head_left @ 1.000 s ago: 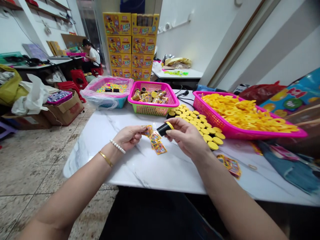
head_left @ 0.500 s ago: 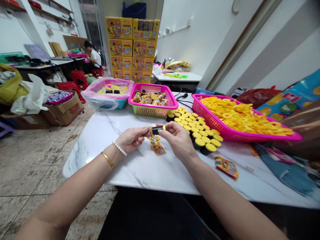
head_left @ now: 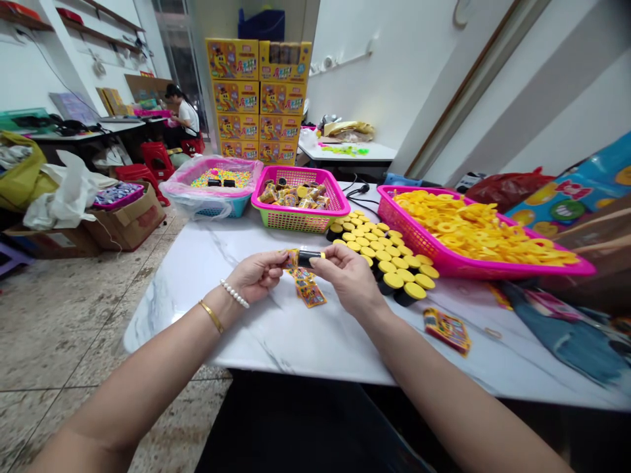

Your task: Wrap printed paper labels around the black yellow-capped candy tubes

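Observation:
My left hand [head_left: 257, 276] pinches a colourful printed wrapper sleeve [head_left: 292, 258] above the table. Between the fingers of my right hand [head_left: 348, 270] lies a small black tub [head_left: 306, 258] with a yellow cap, held sideways. Its far end meets the sleeve's edge; whether it is inside I cannot tell. Under my hands, several more printed sleeves [head_left: 311, 293] rest loosely on the white marbled table [head_left: 246, 341]. Just beyond my right hand, many black tubs with yellow lids [head_left: 384, 255] stand upright in a close group.
A pink basket of yellow plastic pieces [head_left: 473, 226] stands at the right. Behind are a basket of wrapped tubs [head_left: 300, 195] and a plastic-lined basket of coloured beads [head_left: 221, 177]. A stack of flat sleeves [head_left: 447, 330] lies front right. A person [head_left: 183, 118] sits far left.
The black tub has shifted very slightly left toward the sleeve. Both hands keep their grip, and the rest looks the same.

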`<state>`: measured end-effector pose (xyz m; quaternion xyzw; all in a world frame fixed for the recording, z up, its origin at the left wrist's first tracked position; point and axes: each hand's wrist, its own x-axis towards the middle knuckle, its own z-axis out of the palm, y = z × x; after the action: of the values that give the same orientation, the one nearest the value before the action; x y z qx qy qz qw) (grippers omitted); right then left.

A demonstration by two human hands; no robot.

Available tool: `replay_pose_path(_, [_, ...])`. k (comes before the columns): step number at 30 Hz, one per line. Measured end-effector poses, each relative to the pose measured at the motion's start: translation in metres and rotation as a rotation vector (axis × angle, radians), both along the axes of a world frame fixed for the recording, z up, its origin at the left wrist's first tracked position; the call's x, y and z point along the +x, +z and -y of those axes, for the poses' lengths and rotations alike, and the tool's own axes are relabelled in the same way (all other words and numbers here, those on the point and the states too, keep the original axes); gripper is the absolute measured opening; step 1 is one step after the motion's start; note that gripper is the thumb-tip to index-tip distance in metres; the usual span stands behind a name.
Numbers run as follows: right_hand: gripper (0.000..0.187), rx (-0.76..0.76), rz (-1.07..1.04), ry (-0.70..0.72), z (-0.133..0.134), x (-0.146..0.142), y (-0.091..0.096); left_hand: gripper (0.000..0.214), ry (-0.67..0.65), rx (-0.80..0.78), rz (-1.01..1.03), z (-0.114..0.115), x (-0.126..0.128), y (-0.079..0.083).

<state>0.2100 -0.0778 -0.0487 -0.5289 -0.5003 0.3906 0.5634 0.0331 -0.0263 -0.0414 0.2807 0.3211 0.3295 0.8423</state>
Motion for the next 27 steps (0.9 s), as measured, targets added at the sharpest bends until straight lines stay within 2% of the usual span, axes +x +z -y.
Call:
replay_pose_path(5, [0.03,0.128,0.067,0.011,0.008,-0.007,0.002,0.011,0.011,0.044,-0.053,0.003,0.001,0.0])
replay_pose_path(10, [0.029,0.241,0.108,0.005,0.013,-0.008,0.004,0.018,0.026,0.177,-0.074,0.005,0.001,0.001])
replay_pose_path(12, [0.03,0.243,0.09,0.048,0.011,-0.006,0.003,0.017,0.024,0.211,-0.089,0.006,0.001,0.002])
replay_pose_path(17, [0.036,0.124,-0.056,0.193,0.009,-0.005,0.003,0.015,0.042,0.272,-0.087,0.006,0.0,0.0])
replay_pose_path(20, [0.038,0.151,-0.041,0.13,0.008,-0.005,0.004,0.021,0.051,0.319,-0.106,0.004,-0.001,-0.004])
replay_pose_path(24, [0.037,0.241,-0.04,0.041,0.007,-0.001,0.005,0.031,0.176,0.365,-0.245,0.003,-0.002,-0.004])
replay_pose_path(25, [0.037,0.241,-0.05,0.051,0.007,0.0,0.005,0.034,0.18,0.377,-0.257,0.003,-0.003,-0.003])
replay_pose_path(27, [0.037,0.233,-0.058,0.087,0.006,0.001,0.004,0.04,0.094,0.392,-0.222,0.005,-0.003,0.0])
